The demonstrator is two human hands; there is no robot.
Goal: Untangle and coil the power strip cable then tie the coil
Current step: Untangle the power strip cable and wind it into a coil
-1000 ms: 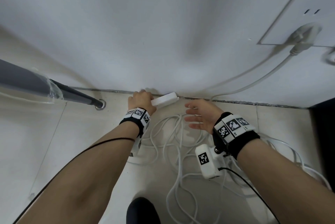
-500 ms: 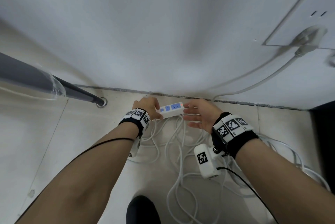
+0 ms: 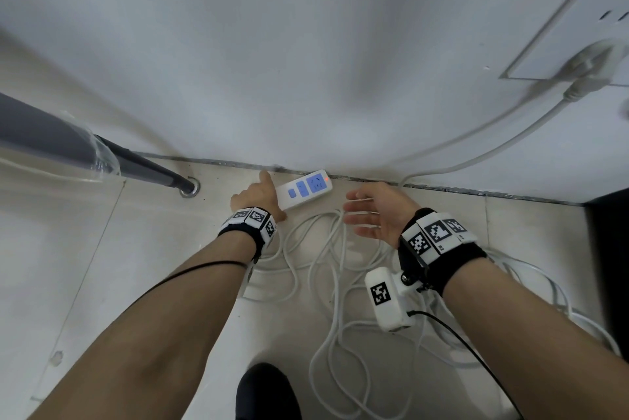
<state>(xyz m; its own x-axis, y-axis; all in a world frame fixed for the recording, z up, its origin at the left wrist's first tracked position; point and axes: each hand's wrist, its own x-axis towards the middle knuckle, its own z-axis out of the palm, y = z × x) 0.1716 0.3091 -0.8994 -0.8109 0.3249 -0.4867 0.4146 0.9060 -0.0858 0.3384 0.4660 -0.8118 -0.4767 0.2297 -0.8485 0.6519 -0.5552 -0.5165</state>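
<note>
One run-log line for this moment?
left hand: on power strip | right hand: open, empty | cable: tangled on floor, plugged in

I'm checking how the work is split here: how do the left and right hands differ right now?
The left hand rests against the power strip at its near end, back facing up; the right hand touches nothing, palm showing. The left hand's fingers are mostly hidden, one pointing toward the wall; the right hand's fingers are spread open above the tangled cable. Both wear marker-printed wristbands.
</note>
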